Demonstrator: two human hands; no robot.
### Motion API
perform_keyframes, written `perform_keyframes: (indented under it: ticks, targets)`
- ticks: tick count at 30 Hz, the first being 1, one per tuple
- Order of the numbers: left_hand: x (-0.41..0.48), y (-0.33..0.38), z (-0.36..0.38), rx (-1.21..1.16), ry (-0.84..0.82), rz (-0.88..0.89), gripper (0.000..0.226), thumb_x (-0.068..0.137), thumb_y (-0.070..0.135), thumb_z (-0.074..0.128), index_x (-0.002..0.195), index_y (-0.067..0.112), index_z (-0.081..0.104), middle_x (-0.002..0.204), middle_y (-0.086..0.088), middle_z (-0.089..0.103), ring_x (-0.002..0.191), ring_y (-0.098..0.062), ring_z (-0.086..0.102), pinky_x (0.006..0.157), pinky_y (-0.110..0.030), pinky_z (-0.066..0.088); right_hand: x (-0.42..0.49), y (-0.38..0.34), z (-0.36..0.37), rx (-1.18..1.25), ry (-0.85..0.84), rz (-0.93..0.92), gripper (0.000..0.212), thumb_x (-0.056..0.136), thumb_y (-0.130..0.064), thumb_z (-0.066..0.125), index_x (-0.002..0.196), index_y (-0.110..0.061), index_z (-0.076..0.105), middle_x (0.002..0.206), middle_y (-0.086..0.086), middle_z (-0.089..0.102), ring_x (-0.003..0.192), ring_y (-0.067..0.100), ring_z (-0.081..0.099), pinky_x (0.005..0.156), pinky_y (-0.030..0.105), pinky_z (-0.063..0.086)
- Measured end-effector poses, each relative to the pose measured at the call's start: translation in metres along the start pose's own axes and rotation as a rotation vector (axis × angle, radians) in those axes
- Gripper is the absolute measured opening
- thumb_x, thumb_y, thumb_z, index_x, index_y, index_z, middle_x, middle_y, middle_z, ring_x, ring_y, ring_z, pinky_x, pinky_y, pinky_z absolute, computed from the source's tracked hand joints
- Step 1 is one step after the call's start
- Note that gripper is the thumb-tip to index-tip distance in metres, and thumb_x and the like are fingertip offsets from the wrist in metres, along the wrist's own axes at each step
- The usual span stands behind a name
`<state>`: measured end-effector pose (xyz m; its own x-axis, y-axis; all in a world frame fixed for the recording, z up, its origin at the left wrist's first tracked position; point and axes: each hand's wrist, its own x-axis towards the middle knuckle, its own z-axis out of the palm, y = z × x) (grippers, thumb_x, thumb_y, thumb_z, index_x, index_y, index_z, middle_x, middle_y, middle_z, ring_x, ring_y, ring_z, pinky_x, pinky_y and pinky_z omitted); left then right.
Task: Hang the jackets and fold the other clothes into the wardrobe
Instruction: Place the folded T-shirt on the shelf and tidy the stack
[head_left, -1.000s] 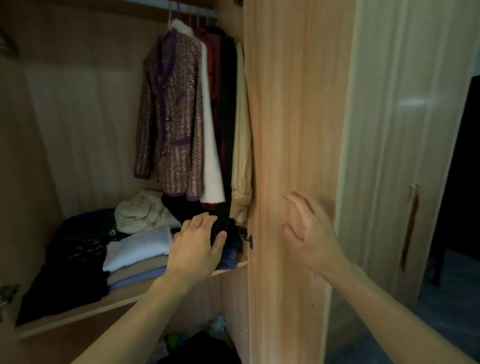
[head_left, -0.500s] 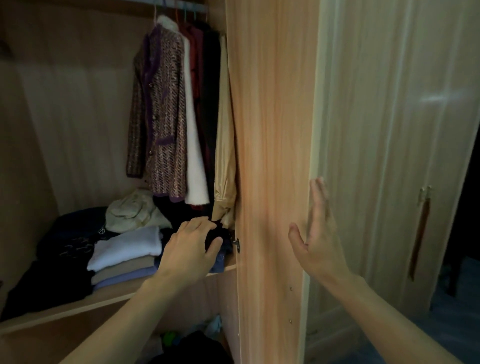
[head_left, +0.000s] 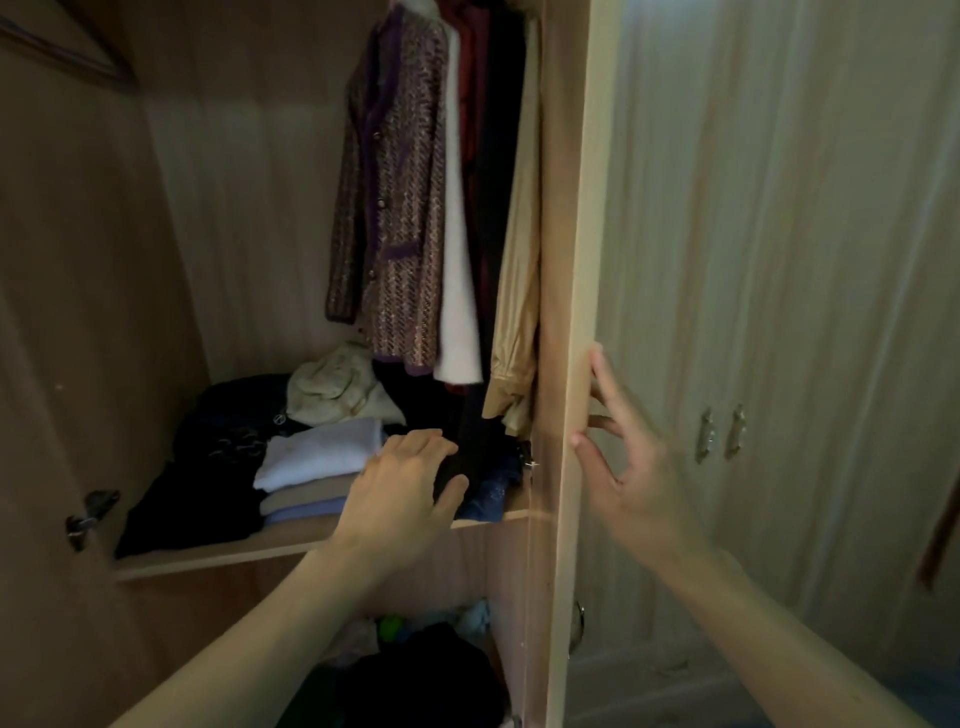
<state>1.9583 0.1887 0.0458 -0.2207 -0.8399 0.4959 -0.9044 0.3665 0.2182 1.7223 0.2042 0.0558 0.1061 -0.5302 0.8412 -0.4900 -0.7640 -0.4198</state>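
Observation:
The wardrobe stands open in front of me. A purple tweed jacket (head_left: 395, 208) hangs at the front of a row with a white garment (head_left: 460, 234), dark red and black ones, and a tan jacket (head_left: 519, 260). On the shelf (head_left: 291, 543) lies a stack of folded clothes (head_left: 317, 462) beside dark garments (head_left: 208, 467). My left hand (head_left: 405, 493) rests flat on a dark folded piece at the shelf's right end, fingers slightly spread. My right hand (head_left: 618, 457) is open, fingertips touching the edge of the wardrobe door (head_left: 566, 260).
A crumpled cream garment (head_left: 337, 387) sits behind the stack. Loose clothes (head_left: 415, 665) fill the compartment under the shelf. A hinge (head_left: 88, 514) is fixed on the left door. Closed doors with metal handles (head_left: 719, 434) stand to the right.
My right hand slid from the face of the door to its edge. My left hand settled lower onto the dark folded piece. The view moved closer and tilted down.

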Motion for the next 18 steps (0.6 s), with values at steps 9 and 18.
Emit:
perform_keyframes:
  ticks: [9,18]
  targets:
    - [-0.021,-0.054,-0.002,-0.023,-0.08,0.107,0.041,0.096,0.036,0.048,0.136,0.031,0.05,0.137,0.011,0.05,0.122,-0.014,0.047,0.097,-0.037,0.045,0.028,-0.03,0.086,0.012,-0.084,-0.016,0.078,0.095,-0.013,0.062,0.156,-0.028,0.015,0.163,-0.01,0.018,0.149,0.007,0.017,0.121,0.041,0.022]
    - [-0.02,-0.129,-0.003,-0.143,-0.068,0.228,0.063,0.084,0.028,0.042,0.146,0.027,0.039,0.152,0.012,0.034,0.133,-0.014,0.037,0.107,-0.031,0.038,0.062,-0.054,0.169,-0.197,-0.091,-0.018,0.081,0.092,-0.013,0.066,0.156,-0.029,0.019,0.162,-0.008,0.019,0.148,0.004,0.017,0.121,0.029,0.021]
